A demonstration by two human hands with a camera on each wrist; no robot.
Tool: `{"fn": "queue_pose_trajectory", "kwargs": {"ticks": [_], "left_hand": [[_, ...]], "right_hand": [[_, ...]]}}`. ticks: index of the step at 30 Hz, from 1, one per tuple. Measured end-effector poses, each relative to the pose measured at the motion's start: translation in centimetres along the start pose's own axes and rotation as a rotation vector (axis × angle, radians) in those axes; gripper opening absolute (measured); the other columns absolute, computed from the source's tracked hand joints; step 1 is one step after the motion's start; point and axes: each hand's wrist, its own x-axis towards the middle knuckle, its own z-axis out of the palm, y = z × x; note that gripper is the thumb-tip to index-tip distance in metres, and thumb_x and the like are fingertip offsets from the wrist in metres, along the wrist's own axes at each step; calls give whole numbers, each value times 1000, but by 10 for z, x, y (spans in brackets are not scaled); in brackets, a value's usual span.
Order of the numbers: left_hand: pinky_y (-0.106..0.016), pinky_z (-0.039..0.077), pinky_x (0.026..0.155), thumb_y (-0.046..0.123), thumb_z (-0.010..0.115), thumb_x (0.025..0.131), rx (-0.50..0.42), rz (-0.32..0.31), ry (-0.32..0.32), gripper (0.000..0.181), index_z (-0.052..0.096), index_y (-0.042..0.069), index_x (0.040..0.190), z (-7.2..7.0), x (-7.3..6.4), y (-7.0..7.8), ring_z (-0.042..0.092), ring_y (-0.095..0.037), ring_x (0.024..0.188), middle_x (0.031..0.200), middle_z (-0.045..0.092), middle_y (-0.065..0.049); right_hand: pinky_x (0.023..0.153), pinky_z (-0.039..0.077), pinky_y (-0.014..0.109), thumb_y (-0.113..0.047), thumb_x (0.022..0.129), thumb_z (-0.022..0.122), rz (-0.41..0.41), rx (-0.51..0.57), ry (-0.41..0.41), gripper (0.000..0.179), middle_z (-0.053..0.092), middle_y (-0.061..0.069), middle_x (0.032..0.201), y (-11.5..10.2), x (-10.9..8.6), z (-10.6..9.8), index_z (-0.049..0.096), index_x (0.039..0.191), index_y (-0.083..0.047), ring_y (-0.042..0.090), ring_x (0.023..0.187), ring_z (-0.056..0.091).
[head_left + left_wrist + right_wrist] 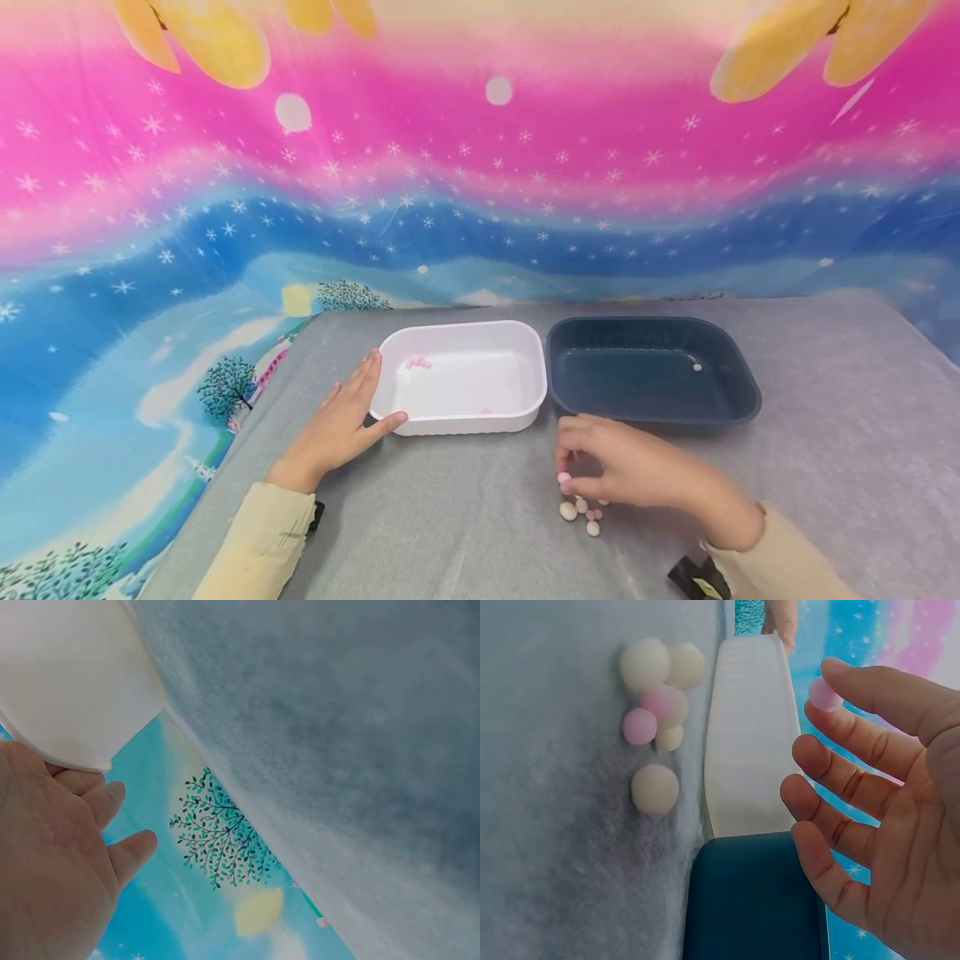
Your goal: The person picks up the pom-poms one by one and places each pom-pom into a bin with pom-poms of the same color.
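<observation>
Between thumb and index finger, my right hand pinches a small pink ball, held just above the cloth. Below it lies a loose group of cream balls and smaller pink balls, partly hidden by the hand in the head view. My left hand rests with straight fingers against the left end of a white basin. Inside that basin are several pink balls at the left, and another pink ball by the near wall. One whitish ball sits in the dark teal basin.
Both basins stand side by side on a grey cloth covering the table, the dark one to the right. A printed backdrop in pink and blue hangs behind the table and down its left side.
</observation>
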Motion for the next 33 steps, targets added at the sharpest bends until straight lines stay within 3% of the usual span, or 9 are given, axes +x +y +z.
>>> {"fn": "queue_pose_trajectory", "kwargs": {"ticks": [10,20,28,33], "left_hand": [[-66,18,119,65,50,95,1,-3,-5,99,3,8,160,1,0,0,13,-33,155,168,6,-11],[-67,17,118,64,50,95,-8,-3,-7,99,2,8,160,0,0,0,13,-33,155,168,5,-10],[-67,18,118,65,50,95,-5,-2,-3,99,2,8,160,0,0,-1,13,-33,155,168,5,-11],[-67,19,118,66,50,94,-5,-2,1,100,3,8,160,0,0,-1,14,-33,155,168,6,-11]], "right_hand": [[76,44,22,-19,89,74,-38,25,16,16,56,-12,86,4,9,1,62,86,-30,5,84,51],[75,48,27,-18,88,74,-32,62,37,12,57,-8,85,7,22,0,65,87,-25,13,82,54],[73,49,28,-18,89,73,-83,74,62,7,58,-4,86,10,35,-2,67,89,-20,12,80,53],[71,50,28,-16,89,73,-68,86,61,7,58,-5,86,11,39,-5,68,89,-20,9,78,52]]}}
